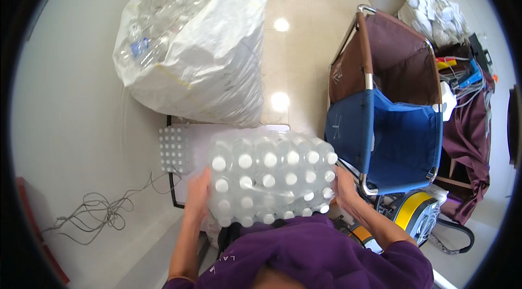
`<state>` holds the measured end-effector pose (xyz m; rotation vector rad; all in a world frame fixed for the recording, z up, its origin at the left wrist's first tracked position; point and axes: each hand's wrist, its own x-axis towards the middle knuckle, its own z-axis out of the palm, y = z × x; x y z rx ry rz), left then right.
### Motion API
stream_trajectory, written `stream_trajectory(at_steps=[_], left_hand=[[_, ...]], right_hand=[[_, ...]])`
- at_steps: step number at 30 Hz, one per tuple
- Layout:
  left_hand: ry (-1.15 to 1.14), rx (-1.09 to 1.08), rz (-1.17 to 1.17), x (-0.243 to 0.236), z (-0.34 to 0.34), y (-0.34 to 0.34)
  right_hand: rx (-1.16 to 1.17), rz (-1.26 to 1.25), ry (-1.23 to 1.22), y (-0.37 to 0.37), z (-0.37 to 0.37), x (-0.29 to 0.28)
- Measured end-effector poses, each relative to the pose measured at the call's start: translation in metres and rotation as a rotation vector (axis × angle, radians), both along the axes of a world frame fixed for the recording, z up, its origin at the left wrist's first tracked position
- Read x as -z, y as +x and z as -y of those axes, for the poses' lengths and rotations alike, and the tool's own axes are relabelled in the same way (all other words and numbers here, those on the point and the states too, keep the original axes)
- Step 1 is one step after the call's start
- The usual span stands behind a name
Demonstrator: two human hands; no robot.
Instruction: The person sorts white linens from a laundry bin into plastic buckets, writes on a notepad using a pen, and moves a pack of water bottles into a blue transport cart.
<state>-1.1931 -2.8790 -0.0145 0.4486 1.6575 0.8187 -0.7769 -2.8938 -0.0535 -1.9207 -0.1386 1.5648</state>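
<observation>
Close against my body is a plastic-wrapped pack of clear water bottles (279,190) with white caps facing up, held up by both hands. My left hand (199,188), a little blurred, presses on its left side. On the opposite side my right hand (343,184) grips the wrap, with its fingertips partly hidden by the pack. Left of the pack and lower down, another pack of white-capped bottles (173,149) stands beside a pale flat board (200,138).
A big white sack (231,55) of empty plastic bottles stands ahead. To the right is a laundry cart with brown and blue fabric bins (405,145), near a yellow-and-grey machine (409,210). Grey cable (103,211) lies coiled on the floor at left.
</observation>
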Motion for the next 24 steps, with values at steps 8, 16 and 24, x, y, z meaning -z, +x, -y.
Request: stream_trajectory(at_steps=[8,16,24], left_hand=[[0.115,0.189,-0.033,-0.077,-0.153,0.075],[0.259,0.377,-0.036,-0.061,-0.31,0.118],[0.372,0.61,-0.036,-0.1,-0.524,0.177]], right_hand=[[-0.008,0.003,0.113,0.06,-0.075,-0.08],[0.153,0.099,0.267,0.104,-0.197,-0.067],[0.341,0.169,0.385,0.124,-0.346,-0.11]])
